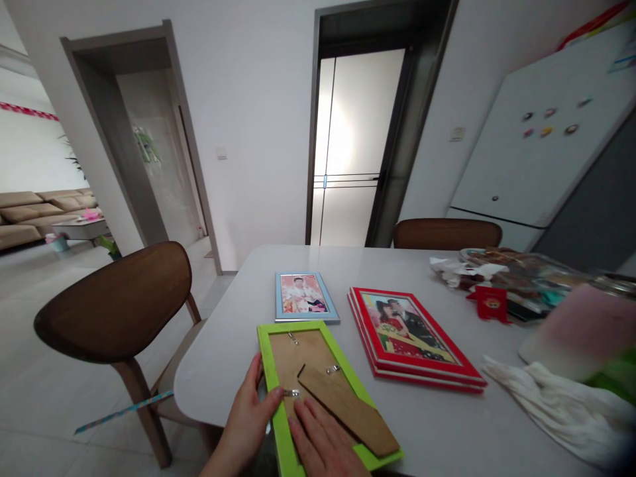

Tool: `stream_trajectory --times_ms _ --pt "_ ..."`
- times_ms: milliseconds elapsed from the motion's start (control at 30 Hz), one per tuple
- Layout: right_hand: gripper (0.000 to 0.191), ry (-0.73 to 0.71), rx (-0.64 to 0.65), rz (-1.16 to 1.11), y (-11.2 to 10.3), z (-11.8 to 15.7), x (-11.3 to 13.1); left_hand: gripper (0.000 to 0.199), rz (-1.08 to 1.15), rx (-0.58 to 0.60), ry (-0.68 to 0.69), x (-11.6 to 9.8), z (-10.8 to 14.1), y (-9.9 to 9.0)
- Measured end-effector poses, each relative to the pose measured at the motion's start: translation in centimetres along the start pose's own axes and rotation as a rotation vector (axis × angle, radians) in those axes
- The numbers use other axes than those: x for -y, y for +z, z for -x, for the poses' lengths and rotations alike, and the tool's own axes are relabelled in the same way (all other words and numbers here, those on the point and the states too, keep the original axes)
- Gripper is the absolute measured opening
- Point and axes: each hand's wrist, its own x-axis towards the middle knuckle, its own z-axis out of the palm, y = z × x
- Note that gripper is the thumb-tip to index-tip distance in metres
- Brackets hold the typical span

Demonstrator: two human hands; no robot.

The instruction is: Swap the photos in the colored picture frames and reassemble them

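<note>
Head view: one camera looks down over a white desk [318, 265] toward two doorways.
Green frame [318, 391]: lies face down at the near edge of the desk, its brown backing board up, a wooden stand leg [348, 411] angled across the board toward the near right corner of the frame.
Left hand [248, 417]: rests on the frame's left rail, thumb tip touching a small metal clip [292, 392] on the backing; grip is loose and narrow, fingers curled along the rail, holding nothing closed inside it.
Right hand [322, 440]: lies flat on the backing board at the near end of the frame, fingers spread and pressed down, just beside the stand leg; grip is wide, palm down.
Blue frame [305, 296]: lies face up just beyond the green one, toward the far edge, close but apart.
Red frames [412, 338]: a stack lies face up in the middle of the desk, right of the green frame, picture showing.
White cloth [551, 404]: bunched near the right near edge.
Clutter [511, 278]: wrapped items and a red packet sit toward the far right corner.
Chairs: one wooden chair [119, 305] stands off the left edge, another [447, 233] at the far edge.
</note>
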Motion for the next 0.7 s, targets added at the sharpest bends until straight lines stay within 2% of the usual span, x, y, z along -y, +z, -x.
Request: stream_trajectory --times_ms 100,167,233,300,367,467,567,700 --pt "0.053 0.000 0.053 0.051 2.2 0.0 0.3 0.065 -0.307 -0.002 0.042 1.1 -0.7 -0.4" --pt "0.051 0.051 0.109 -0.012 2.6 -0.5 0.9 0.060 -0.476 -0.011 0.066 1.4 -0.9 -0.6" --pt "0.050 0.103 0.179 -0.135 1.5 -1.4 1.4 0.056 -0.596 -0.036 0.091 1.7 -0.9 -0.6" --pt "0.052 0.147 0.250 -0.264 -0.9 -2.7 1.2 0.054 -0.652 -0.056 0.118 2.0 -0.9 -0.5" --pt "0.045 0.235 0.277 -0.315 -3.8 -3.9 -0.2 0.053 -0.660 -0.049 0.130 2.1 -0.9 -0.5" --pt "0.034 0.489 0.267 -0.188 -6.7 -4.9 -3.6 0.054 -0.652 -0.021 0.120 1.8 -1.0 -0.4" --pt "0.028 0.593 0.338 -0.097 -6.8 -4.9 -6.6 0.054 -0.646 -0.009 0.115 1.4 -1.3 -0.3" --pt "0.026 0.629 0.334 -0.033 -5.0 -4.8 -7.6 0.053 -0.641 0.002 0.116 1.4 -1.5 -0.3"
